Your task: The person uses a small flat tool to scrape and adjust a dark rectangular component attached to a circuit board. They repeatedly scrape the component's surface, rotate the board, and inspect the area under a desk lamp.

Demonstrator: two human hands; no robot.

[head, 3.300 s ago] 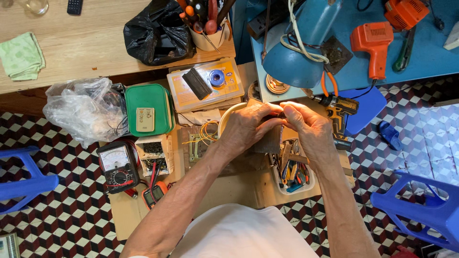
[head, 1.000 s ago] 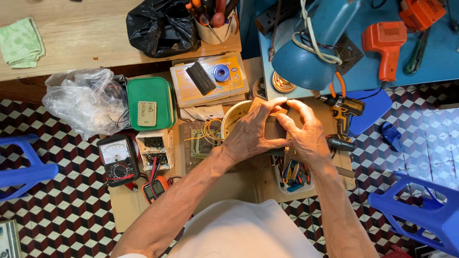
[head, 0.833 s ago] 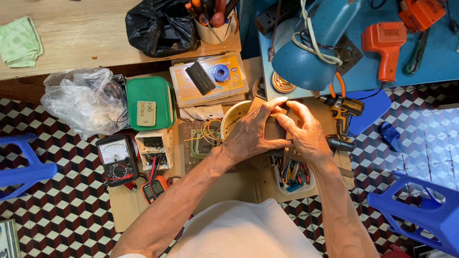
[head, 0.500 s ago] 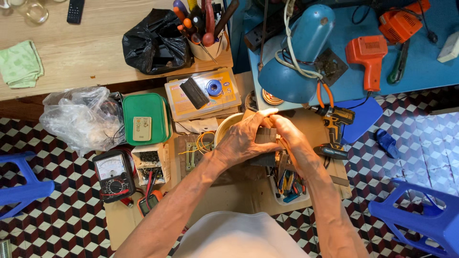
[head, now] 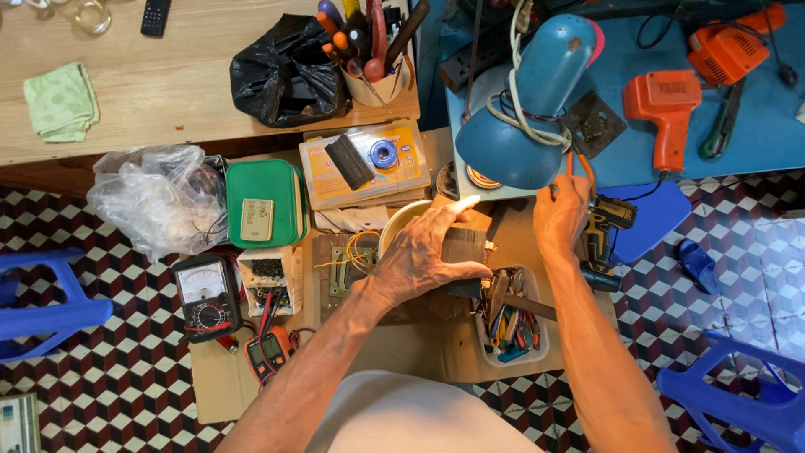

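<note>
L hand [head: 436, 256]: fingers wrapped over a brown block [head: 465, 243], holding it down, thumb along its near edge.
Block: centre of the low table [head: 419, 352], touching a cream bowl [head: 394, 231] on its left, tray of small tools [head: 511, 323] just beside it, nearer the person.
R hand [head: 560, 220]: up by the blue lamp [head: 520, 126], fingers curled at an orange cable [head: 579, 164]; can't tell if they grip it.
Near R hand: cordless drill [head: 605, 228], touching the hand's side.
L of bowl: green case [head: 264, 204], analog meter [head: 207, 294], clear plastic bag [head: 155, 197].
</note>
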